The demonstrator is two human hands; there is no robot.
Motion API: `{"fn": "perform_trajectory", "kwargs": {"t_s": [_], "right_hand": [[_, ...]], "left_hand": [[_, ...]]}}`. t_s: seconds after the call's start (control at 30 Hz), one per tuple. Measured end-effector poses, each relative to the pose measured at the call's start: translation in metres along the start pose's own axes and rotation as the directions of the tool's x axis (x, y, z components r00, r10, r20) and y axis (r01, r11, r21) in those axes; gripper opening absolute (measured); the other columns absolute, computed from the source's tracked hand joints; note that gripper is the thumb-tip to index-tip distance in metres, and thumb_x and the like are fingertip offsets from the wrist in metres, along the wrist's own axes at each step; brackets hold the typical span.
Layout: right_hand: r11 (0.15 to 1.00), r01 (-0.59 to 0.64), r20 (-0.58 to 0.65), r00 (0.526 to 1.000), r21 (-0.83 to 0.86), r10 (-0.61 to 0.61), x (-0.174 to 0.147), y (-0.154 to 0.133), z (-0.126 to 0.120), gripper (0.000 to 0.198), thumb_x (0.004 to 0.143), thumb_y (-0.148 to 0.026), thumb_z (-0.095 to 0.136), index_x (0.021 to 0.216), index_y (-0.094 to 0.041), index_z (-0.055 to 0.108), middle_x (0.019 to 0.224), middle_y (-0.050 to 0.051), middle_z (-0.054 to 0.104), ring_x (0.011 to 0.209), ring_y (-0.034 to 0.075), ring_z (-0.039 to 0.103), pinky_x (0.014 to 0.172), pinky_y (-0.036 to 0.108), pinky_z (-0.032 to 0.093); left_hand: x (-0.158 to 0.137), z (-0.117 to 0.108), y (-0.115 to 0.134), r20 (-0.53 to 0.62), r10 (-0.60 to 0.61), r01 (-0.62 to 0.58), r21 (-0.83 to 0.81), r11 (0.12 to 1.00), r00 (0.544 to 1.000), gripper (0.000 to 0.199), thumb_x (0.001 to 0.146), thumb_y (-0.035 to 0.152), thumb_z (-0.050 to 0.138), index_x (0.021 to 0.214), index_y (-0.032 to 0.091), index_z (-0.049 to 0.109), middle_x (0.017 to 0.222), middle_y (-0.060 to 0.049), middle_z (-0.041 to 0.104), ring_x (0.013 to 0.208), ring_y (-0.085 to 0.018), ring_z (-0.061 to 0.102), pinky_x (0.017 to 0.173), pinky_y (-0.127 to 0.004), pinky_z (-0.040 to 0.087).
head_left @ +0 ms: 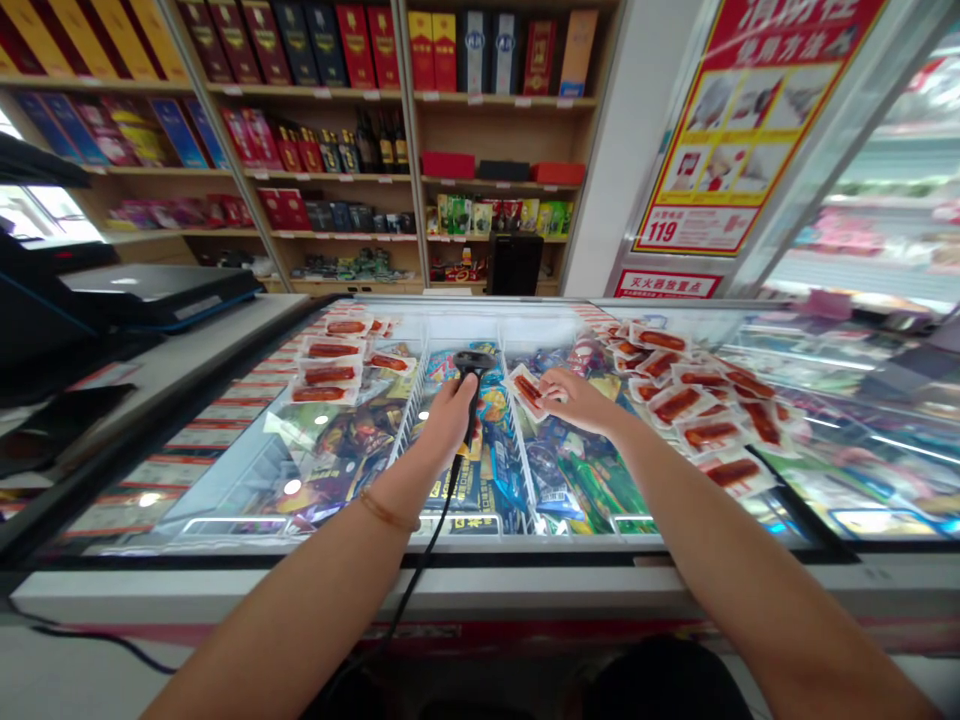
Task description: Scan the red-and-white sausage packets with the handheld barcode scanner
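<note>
My left hand is wrapped round the handle of a black corded barcode scanner, its head pointing away from me over the freezer. In my right hand, the fingers pinch the edge of a small vacuum-packed sausage in a clear and white pack. The pack is tilted, just right of the scanner. A loose pile of similar sausage packs lies on the glass to the right. Several more packs lie on the left, some lined up in a column.
Under the glass lid of the chest freezer are white wire baskets with colourful frozen packs. The scanner's black cable hangs over the front edge. A counter scale stands at left. Shelves with boxes and bottles line the back.
</note>
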State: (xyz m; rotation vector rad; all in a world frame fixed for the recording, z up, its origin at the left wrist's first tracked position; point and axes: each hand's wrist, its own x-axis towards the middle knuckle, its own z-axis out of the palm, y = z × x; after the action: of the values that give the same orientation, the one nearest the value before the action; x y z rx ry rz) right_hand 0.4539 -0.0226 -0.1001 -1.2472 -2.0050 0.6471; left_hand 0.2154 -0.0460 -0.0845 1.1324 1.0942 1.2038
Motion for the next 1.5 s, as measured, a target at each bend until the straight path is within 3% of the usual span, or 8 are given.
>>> {"fn": "perform_trajectory", "kwargs": {"t_s": [0.3,0.47,0.63,0.83,0.97,1.1,1.27,1.5], "right_hand": [[0.942,-0.177,-0.215,0.97,-0.285,0.117,0.003,-0.008,0.005,0.026,0.063,-0.033,0.079,0.077,-0.02,0.062,0.081,0.002,0.068,0.073,0.017,0.064,0.07,0.029,0.051],[0.962,-0.271,-0.108,0.956,0.042,0.274,0.0,-0.02,0.01,0.023,0.081,-0.041,0.061,0.071,-0.021,0.064,0.073,0.004,0.071,0.068,0.018,0.066,0.063,0.029,0.053],[0.982,-0.139,0.052,0.99,0.124,0.134,-0.002,-0.024,0.01,0.015,0.071,-0.018,0.063,0.084,-0.022,0.069,0.087,0.002,0.074,0.081,0.018,0.068,0.07,0.028,0.054],[0.976,-0.102,-0.228,0.972,-0.191,0.057,0.002,-0.026,0.021,0.005,0.074,-0.021,0.059,0.076,-0.021,0.064,0.074,0.002,0.065,0.065,0.015,0.062,0.067,0.029,0.052],[0.946,-0.277,-0.132,0.945,0.17,0.3,0.001,-0.028,0.024,0.009,0.081,-0.03,0.055,0.087,-0.025,0.055,0.063,-0.004,0.061,0.05,0.013,0.06,0.049,0.024,0.05],[0.808,-0.357,-0.076,0.895,0.469,0.439,0.0,-0.029,0.023,0.018,0.078,-0.036,0.067,0.083,-0.023,0.055,0.08,0.001,0.071,0.07,0.016,0.071,0.062,0.028,0.058],[0.701,-0.335,-0.164,0.825,0.63,0.541,0.004,-0.021,0.024,0.024,0.078,-0.043,0.072,0.08,-0.021,0.065,0.078,0.005,0.074,0.078,0.02,0.073,0.07,0.034,0.062],[0.593,-0.174,-0.302,0.729,0.786,0.614,0.007,-0.015,0.024,0.023,0.062,-0.023,0.086,0.069,-0.016,0.065,0.067,0.002,0.071,0.07,0.015,0.072,0.069,0.024,0.062]], "left_hand": [[-0.006,0.003,0.005,-0.008,-0.023,0.024,0.037,0.999,1.0,0.037,0.081,0.056,0.06,0.085,0.019,0.053,0.066,0.001,0.059,0.037,-0.008,0.048,0.035,-0.021,0.036],[-0.009,0.004,0.006,-0.006,-0.029,0.029,0.038,0.999,1.0,0.037,0.08,0.055,0.061,0.082,0.019,0.053,0.066,0.0,0.06,0.037,-0.008,0.048,0.035,-0.021,0.037],[-0.01,0.006,0.008,0.008,-0.033,0.033,0.052,0.998,0.999,0.036,0.081,0.055,0.059,0.082,0.019,0.052,0.067,0.001,0.06,0.038,-0.008,0.048,0.036,-0.021,0.037],[-0.009,0.006,0.007,0.01,-0.04,0.04,0.068,0.997,0.999,0.034,0.084,0.053,0.056,0.082,0.019,0.051,0.065,0.001,0.059,0.037,-0.008,0.047,0.035,-0.021,0.036],[-0.009,0.005,0.007,0.017,-0.04,0.039,0.059,0.997,0.999,0.033,0.083,0.052,0.056,0.083,0.019,0.052,0.066,0.001,0.058,0.037,-0.008,0.048,0.035,-0.021,0.036],[-0.011,0.005,0.008,0.009,-0.047,0.047,0.058,0.997,0.999,0.034,0.083,0.053,0.057,0.083,0.019,0.052,0.066,0.001,0.058,0.037,-0.008,0.047,0.036,-0.021,0.037],[-0.011,0.005,0.01,0.008,-0.051,0.051,0.063,0.997,0.999,0.03,0.086,0.049,0.056,0.083,0.019,0.051,0.066,0.001,0.058,0.037,-0.007,0.048,0.035,-0.021,0.036],[-0.009,0.004,0.009,0.045,-0.045,0.041,0.08,0.996,0.998,0.027,0.09,0.045,0.052,0.083,0.019,0.05,0.068,0.002,0.057,0.037,-0.007,0.048,0.035,-0.02,0.037]]}}
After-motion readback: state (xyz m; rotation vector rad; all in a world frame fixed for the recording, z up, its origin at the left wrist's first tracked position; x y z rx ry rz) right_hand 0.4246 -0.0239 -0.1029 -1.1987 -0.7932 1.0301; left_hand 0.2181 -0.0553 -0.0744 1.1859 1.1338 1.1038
